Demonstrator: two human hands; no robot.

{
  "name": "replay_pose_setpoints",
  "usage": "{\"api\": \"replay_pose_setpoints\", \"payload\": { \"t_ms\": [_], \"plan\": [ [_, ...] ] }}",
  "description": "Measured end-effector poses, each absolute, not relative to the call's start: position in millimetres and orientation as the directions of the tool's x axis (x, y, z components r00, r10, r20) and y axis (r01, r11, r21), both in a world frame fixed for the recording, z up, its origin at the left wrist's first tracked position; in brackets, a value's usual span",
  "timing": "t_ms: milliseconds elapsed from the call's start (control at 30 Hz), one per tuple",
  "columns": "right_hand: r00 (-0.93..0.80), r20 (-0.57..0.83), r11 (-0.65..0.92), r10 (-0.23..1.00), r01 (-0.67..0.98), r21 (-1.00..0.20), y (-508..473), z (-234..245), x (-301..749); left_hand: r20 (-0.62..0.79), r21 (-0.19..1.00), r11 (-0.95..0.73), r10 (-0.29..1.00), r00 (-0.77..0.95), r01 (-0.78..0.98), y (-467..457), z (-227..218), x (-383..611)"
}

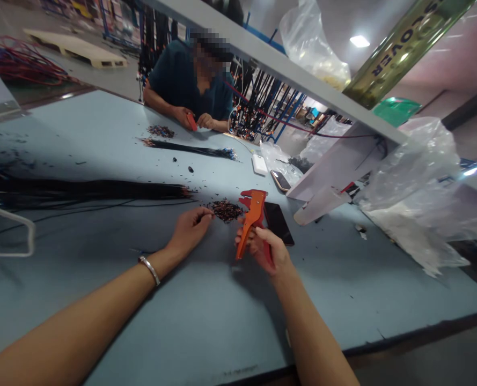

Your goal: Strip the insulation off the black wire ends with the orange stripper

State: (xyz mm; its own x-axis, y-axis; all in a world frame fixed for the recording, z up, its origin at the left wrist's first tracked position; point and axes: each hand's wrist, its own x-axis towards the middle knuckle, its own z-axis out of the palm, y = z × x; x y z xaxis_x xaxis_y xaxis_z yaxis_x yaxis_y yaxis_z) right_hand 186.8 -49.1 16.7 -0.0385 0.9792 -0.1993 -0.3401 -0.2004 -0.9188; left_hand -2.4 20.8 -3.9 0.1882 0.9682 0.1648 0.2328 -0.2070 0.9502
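Observation:
My right hand (264, 249) is wrapped round an orange and red wire stripper (254, 212), its jaws pointing up and to the left. Pinched in my left hand (192, 228) is a thin wire; its tip barely shows at the fingertips, and a thin end (139, 251) shows behind the wrist. Between the two hands, slightly beyond them, lies a pile of small dark and copper-coloured scraps (226, 210). A thick bundle of black wires (141, 190) with copper-coloured ends stretches across the table on the left, past my left hand.
Opposite sits a co-worker (193, 86) holding a red tool (191, 121), near another wire bundle (193, 149) and scrap pile (160, 131). A dark flat device (277, 224), a phone (280, 180) and a white box (259, 164) lie rightward. Plastic bags (415, 166) hang by the shelf (322, 96).

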Motion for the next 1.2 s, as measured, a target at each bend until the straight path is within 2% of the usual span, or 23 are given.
{"api": "replay_pose_setpoints", "payload": {
  "t_ms": [200,367,633,900,1200],
  "plan": [
    [-0.180,-0.224,-0.276,0.958,-0.363,-0.890,-62,11,186,0.160,0.952,-0.198,0.972,0.172,0.232,20,-3,-5],
    [-0.330,-0.193,-0.311,0.924,-0.353,-0.883,-69,5,183,0.282,0.939,-0.313,0.939,0.198,0.146,20,-1,-8],
    [-0.354,-0.182,-0.306,0.917,-0.333,-0.892,-72,-1,178,0.265,0.943,-0.302,0.935,0.234,0.139,22,-1,-8],
    [-0.347,-0.176,-0.311,0.921,-0.383,-0.870,-71,-4,178,0.277,0.926,-0.340,0.908,0.316,0.166,21,0,-11],
    [-0.419,-0.173,-0.359,0.892,-0.418,-0.834,-73,-3,180,0.287,0.915,-0.374,0.868,0.405,0.154,19,1,-11]
  ]
}}
